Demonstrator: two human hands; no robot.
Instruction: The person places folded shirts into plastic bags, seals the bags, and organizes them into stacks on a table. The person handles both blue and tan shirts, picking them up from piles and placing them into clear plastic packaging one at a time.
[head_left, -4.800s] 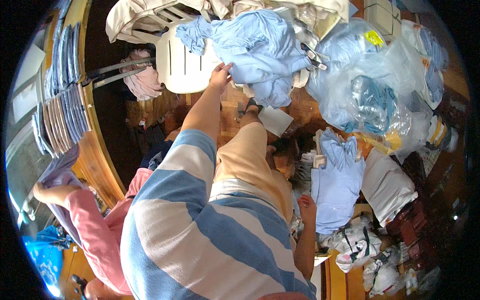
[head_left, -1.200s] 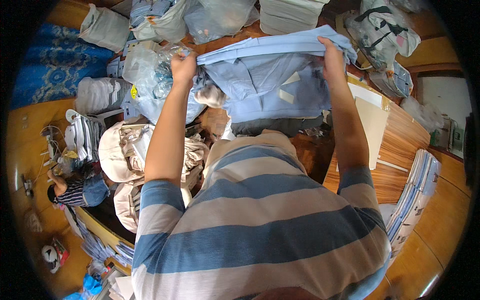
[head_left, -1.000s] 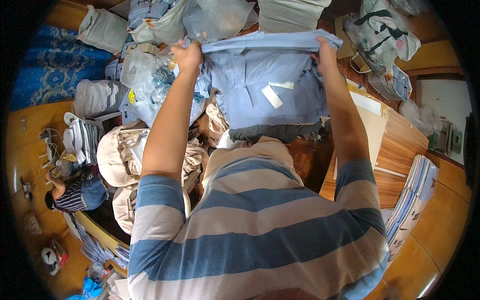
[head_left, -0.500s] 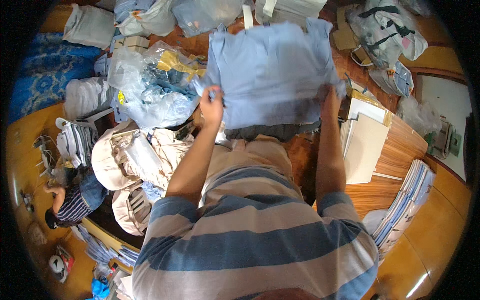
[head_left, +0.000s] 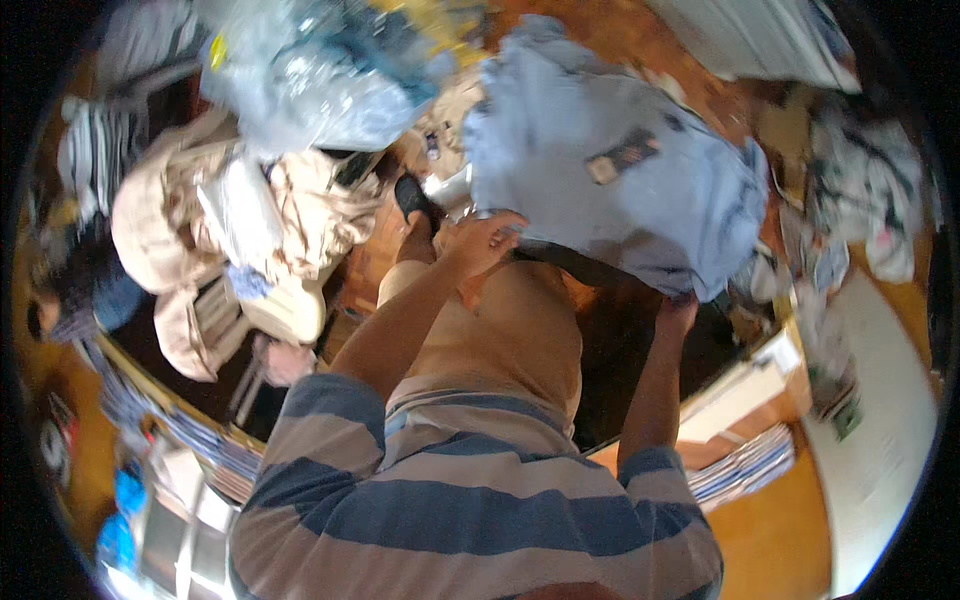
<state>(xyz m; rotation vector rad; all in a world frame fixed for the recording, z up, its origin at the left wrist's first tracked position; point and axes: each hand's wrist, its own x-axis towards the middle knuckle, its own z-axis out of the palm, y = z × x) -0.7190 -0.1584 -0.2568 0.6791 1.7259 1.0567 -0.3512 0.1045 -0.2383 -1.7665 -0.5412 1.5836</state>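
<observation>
A light blue garment (head_left: 570, 130), its exact kind unclear, is spread out in front of my legs. A small dark and tan rectangle (head_left: 622, 158) shows on its upper face; I cannot tell whether it is a label or a loose piece. At the garment's near left corner, the fingers of my left hand (head_left: 482, 243) are curled in against the cloth. My right hand (head_left: 678, 314) is closed on the near right corner, with its fingertips partly hidden by the fabric. The far side of the cloth is rumpled and slightly blurred.
Clear plastic bags (head_left: 320, 85) with dark cloth inside lie at the far left. Beige garments (head_left: 180, 210) are heaped on a chair to my left. Folded striped cloth (head_left: 745, 465) is stacked at the right, near a pale panel (head_left: 870, 400). More bagged items (head_left: 870, 190) lie beyond.
My view has turned and shifted, so the surroundings look rotated. The blue garment has swung to a slant and spread wider, and the dark rectangle now shows on it. Both hands remain at its near edge.
</observation>
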